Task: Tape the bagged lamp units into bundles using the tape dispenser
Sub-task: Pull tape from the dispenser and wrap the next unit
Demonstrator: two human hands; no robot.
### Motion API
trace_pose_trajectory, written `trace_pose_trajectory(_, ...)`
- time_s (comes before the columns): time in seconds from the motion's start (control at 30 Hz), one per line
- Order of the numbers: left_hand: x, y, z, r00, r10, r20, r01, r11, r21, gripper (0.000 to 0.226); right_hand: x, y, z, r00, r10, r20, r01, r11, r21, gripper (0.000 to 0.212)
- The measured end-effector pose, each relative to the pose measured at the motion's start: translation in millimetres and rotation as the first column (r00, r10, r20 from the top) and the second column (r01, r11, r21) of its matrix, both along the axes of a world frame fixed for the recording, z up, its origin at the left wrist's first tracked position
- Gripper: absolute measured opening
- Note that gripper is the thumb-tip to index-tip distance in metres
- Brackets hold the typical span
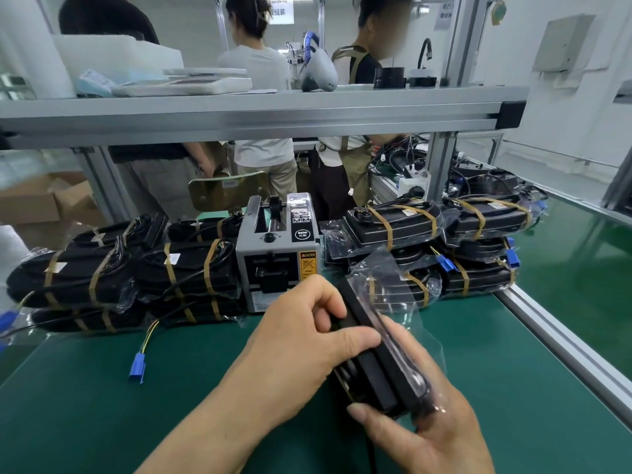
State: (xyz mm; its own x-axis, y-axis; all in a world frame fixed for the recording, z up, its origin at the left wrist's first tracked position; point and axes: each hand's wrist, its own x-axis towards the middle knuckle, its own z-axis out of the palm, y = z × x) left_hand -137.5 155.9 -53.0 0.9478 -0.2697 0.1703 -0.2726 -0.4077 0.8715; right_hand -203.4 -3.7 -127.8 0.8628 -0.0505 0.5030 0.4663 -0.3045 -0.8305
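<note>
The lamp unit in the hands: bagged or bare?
Bagged. A clear bag covers the black lamp unit gripped by the left hand and right hand, its loose end flaring beyond.

The left hand (301, 340) covers the near side of the bagged lamp unit (379, 364), and the right hand (431, 436) hides its lower end. That right forearm runs off the bottom edge. Left knuckles block the tape dispenser (277, 254) at its lower right corner, and the caution label (307, 266) on it is too small to read. The shelf rail (239, 114) cuts across three people (263, 66) behind it, and one face is blurred. Far left, a taped bundle (68, 278) and a blue connector (7, 319) slip past the edge. The wall sign (278, 8) up top is clipped and unreadable.
</note>
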Motion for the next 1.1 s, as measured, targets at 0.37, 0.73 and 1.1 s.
trace_pose_trajectory(0.37,6,15,-9,0.976,0.044,0.214,-0.049,0.999,0.018,0.052,21,21,-19,0.994,0.089,-0.061,-0.086,0.995,0.045,0.102)
trace_pose_trajectory(0.73,-27,25,-77,0.894,0.137,0.426,-0.106,0.99,-0.096,0.043,13,31,-21,0.996,-0.087,-0.024,0.09,0.929,0.359,0.034)
trace_pose_trajectory(1.1,-23,18,-101,0.83,0.053,0.555,-0.04,0.999,-0.037,0.037,15,40,-19,0.967,-0.25,-0.049,0.246,0.867,0.433,0.021)
